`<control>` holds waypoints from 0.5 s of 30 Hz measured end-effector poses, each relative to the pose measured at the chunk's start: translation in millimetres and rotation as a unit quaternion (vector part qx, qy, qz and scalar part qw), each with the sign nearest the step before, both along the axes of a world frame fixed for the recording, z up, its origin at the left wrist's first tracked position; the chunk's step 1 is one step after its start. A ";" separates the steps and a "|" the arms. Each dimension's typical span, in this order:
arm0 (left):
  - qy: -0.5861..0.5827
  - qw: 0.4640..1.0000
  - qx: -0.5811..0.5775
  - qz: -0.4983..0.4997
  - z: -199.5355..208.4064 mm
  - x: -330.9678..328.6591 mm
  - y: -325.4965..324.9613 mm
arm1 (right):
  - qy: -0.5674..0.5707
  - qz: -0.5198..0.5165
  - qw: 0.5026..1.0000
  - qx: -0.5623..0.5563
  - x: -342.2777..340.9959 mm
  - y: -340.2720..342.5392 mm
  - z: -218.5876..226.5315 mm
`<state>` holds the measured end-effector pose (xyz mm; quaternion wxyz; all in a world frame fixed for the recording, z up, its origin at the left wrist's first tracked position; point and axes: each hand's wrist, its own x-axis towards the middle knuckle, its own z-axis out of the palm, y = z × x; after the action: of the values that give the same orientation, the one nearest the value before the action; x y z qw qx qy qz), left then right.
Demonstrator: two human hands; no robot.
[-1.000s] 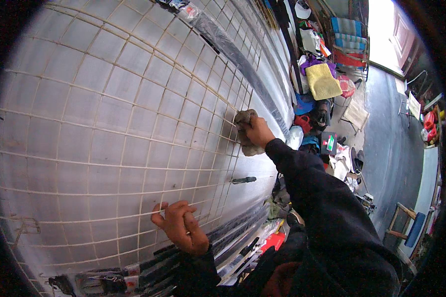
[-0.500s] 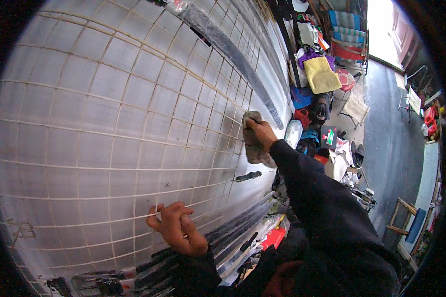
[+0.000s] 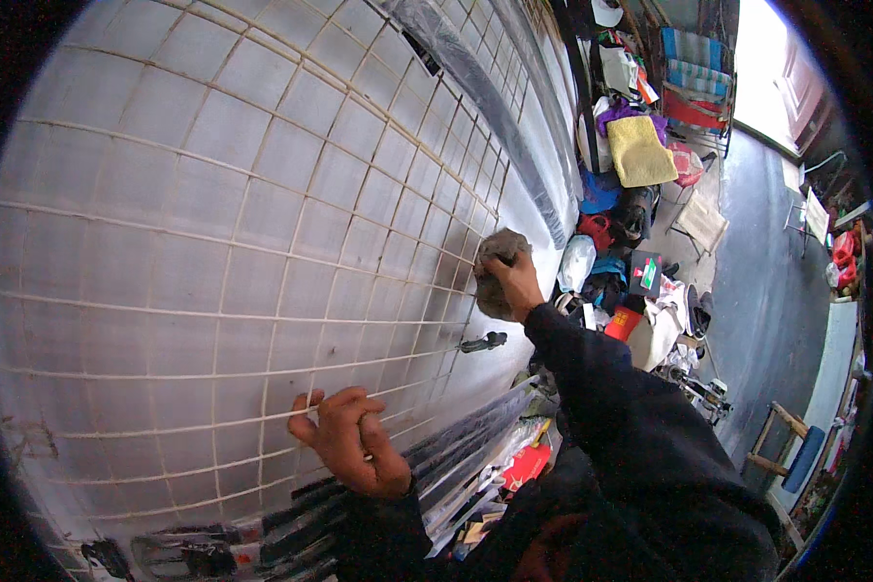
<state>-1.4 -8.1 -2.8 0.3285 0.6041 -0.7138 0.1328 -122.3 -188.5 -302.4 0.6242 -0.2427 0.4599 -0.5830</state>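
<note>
A wire grid (image 3: 218, 315) with pale square meshes stands against a whitish wall panel and fills the left side. My left hand (image 3: 352, 439) is closed round one of its wires near the lower middle. At the grid's right edge my right hand (image 3: 510, 280) grips a grey-brown cloth (image 3: 501, 254), bunched up and pressed to the end of the wires. Just below the cloth, a small black clip (image 3: 483, 342) is fixed at the grid's edge. Dark sleeves cover both my forearms.
Plastic-wrapped strips (image 3: 480, 107) run along the grid's upper right. Right of my arm lie a yellow cloth (image 3: 642, 152), bags and shoes (image 3: 698, 308). Beyond stand a folding stool (image 3: 700, 223) and a striped chair (image 3: 696, 73) on grey floor. Wrapped black strips (image 3: 446, 446) lie below.
The cloth in my right hand is now bunched up, where it hung longer before. My left hand stays on the wire. The whole view has shifted slightly.
</note>
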 end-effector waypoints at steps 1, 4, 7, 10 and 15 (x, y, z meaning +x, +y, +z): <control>0.002 1.000 0.002 -0.002 0.2 -1.8 0.7 | 0.069 0.020 0.997 -0.035 -0.4 -5.1 4.6; 0.001 1.000 0.022 0.000 2.4 -4.8 4.4 | 0.218 -0.030 0.975 -0.035 -2.1 -19.6 16.2; -0.002 1.000 0.009 -0.010 3.5 -4.9 3.1 | 0.405 0.013 0.908 -0.104 -4.7 -25.4 18.0; 0.007 1.000 0.018 -0.006 4.8 -2.1 1.0 | 0.174 0.025 0.979 -0.104 -10.8 -25.8 10.7; -0.004 1.000 0.001 -0.014 2.9 1.2 -2.4 | -0.146 0.084 0.985 0.031 -27.4 -25.5 -8.8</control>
<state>-0.2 -10.5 0.1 0.3273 0.5941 -0.7232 0.1300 -149.7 -214.0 -311.2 0.7388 -0.1736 0.3596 -0.5429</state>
